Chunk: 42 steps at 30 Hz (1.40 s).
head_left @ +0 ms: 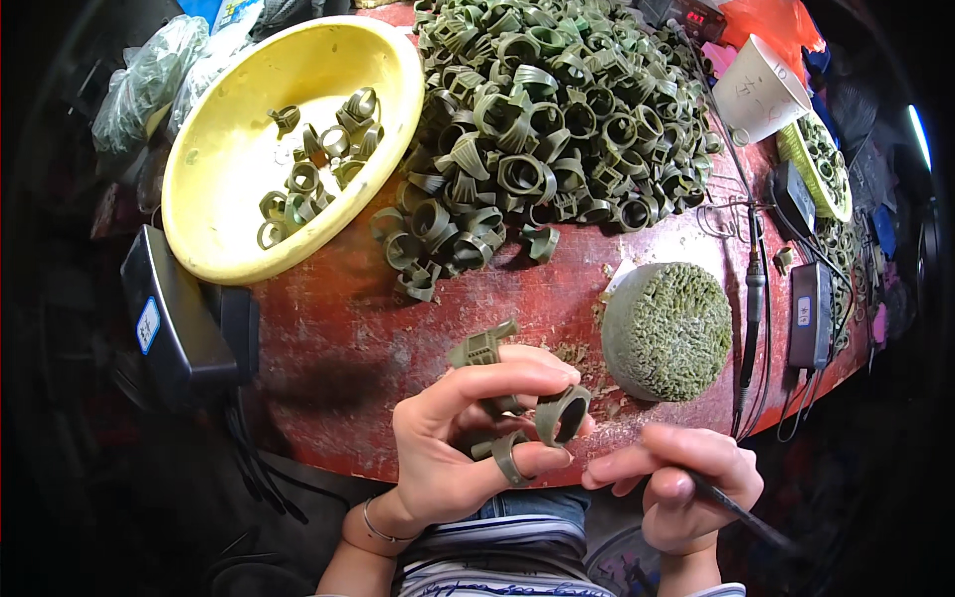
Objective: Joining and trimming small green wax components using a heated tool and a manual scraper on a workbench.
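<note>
Near the table's front edge, my left hand (443,453) pinches a dark green ring (546,420) between thumb and fingers, its opening facing right. Another green ring (507,460) sits around the thumb. A further green ring with a wide, ridged head (479,347) is at the back of the fingers; part of its band is hidden behind the hand. To the right, my right hand (701,488) is closed on a thin dark stick-like tool (734,507), which slants down to the right. What its far end is, I cannot make out. Its fingertips are close to the held ring but apart from it.
A large heap of green rings (557,119) covers the back of the red table (328,338). A yellow basin (194,224) with several rings stands left. A round green rough-topped block (671,333), a corded pen-like tool (753,298), a white cup (758,90) and dark boxes (811,318) are right.
</note>
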### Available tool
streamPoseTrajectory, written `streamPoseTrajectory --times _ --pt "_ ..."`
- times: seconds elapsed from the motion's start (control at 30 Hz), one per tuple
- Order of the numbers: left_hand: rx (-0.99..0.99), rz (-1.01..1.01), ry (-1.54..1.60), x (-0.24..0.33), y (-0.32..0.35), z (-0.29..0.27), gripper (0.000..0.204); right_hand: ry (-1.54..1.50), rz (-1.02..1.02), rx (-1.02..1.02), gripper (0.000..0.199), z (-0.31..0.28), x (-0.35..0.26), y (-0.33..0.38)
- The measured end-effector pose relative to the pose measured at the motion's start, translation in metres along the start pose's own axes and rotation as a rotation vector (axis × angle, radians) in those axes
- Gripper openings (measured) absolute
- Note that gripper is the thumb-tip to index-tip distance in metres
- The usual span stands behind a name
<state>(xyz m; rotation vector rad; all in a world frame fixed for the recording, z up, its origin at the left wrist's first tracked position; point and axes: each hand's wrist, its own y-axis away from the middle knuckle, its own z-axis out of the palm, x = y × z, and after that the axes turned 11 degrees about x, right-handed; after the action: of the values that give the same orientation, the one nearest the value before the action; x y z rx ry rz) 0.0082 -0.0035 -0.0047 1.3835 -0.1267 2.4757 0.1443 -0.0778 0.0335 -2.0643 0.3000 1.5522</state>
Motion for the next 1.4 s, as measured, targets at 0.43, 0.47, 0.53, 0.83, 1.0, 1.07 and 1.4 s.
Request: streamPoseTrajectory --times 0.43,0.47,0.53,0.83,1.0,1.07,1.4 --pt "-0.105 -0.115 0.054 -0.001 0.001 -0.009 0.041 -0.222 0.035 -0.005 0.016 -0.004 0.013 -0.003" --pt "-0.105 -0.115 0.054 0.000 0.001 -0.008 0.041 -0.223 0.022 0.029 0.014 -0.003 0.013 -0.003" --pt "-0.121 -0.230 0.165 0.003 0.001 -0.005 0.044 -0.289 0.069 -0.030 0.014 -0.008 0.013 -0.003" --pt "-0.139 -0.394 0.126 0.010 -0.001 -0.005 0.047 -0.394 0.152 -0.003 0.017 -0.004 0.016 -0.004" --pt "-0.136 -0.391 0.090 0.009 0.000 -0.006 0.046 -0.361 0.032 -0.077 0.016 -0.011 0.018 -0.004" --pt "-0.146 -0.398 0.079 0.009 -0.001 -0.006 0.045 -0.249 -0.042 -0.077 0.015 -0.008 0.017 -0.004" --pt "-0.106 -0.240 -0.112 0.008 -0.004 -0.005 0.038 -0.090 -0.133 0.040 0.013 -0.010 0.023 0.000"
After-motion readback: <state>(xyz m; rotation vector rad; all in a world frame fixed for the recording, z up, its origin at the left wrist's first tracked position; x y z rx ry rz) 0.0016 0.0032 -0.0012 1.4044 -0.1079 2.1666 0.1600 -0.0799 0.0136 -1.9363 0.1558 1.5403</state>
